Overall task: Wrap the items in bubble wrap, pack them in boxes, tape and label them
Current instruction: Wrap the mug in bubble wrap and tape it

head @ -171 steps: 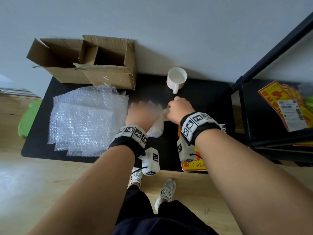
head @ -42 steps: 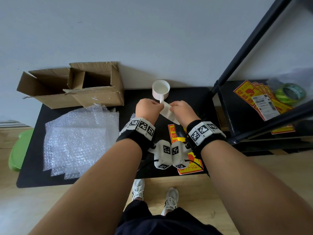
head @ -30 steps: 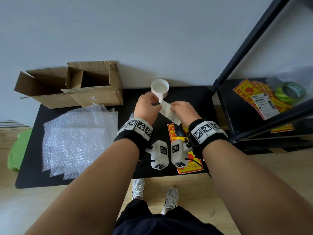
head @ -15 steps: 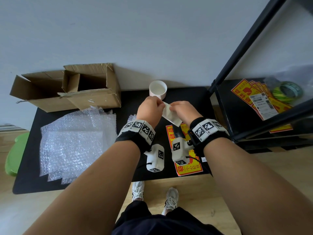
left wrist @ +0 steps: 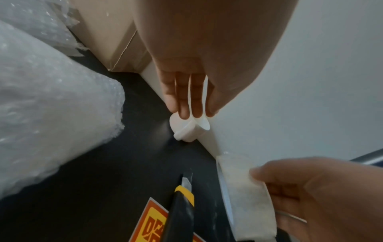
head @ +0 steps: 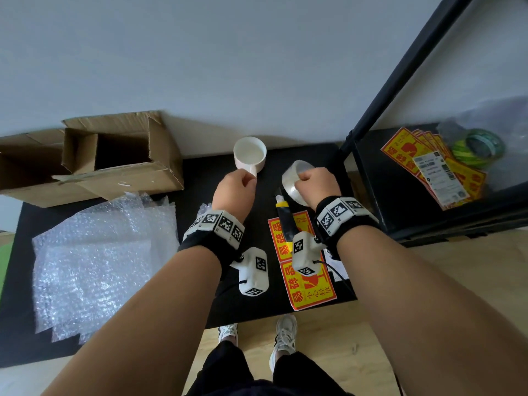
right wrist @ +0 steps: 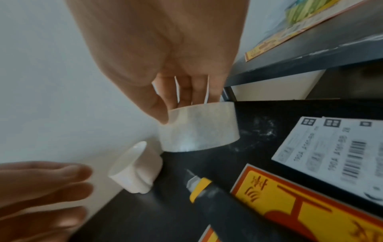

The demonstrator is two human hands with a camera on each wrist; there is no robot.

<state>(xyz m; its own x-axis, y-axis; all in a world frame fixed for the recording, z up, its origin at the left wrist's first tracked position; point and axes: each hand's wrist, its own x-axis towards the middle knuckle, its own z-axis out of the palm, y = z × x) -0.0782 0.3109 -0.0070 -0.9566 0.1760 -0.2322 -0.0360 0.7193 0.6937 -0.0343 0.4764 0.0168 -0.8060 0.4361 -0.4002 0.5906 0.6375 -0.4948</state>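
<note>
My right hand holds a clear tape roll above the black table, thumb on the outside and fingers inside the ring. My left hand hangs empty just in front of the white cup, its fingers loose and pointing at the cup. In the right wrist view there is a gap between that hand and the cup. A bubble-wrapped bundle lies left of my left wrist, mostly hidden in the head view.
A yellow-and-black utility knife lies blade-out on red-yellow fragile labels. Two open cardboard boxes stand at the back left, with bubble wrap sheets in front. The black shelf on the right holds more labels and a green tape roll.
Both hands held the tape roll together in front of the cup. The left hand has let go and drawn left, and the right hand has carried the roll to the right.
</note>
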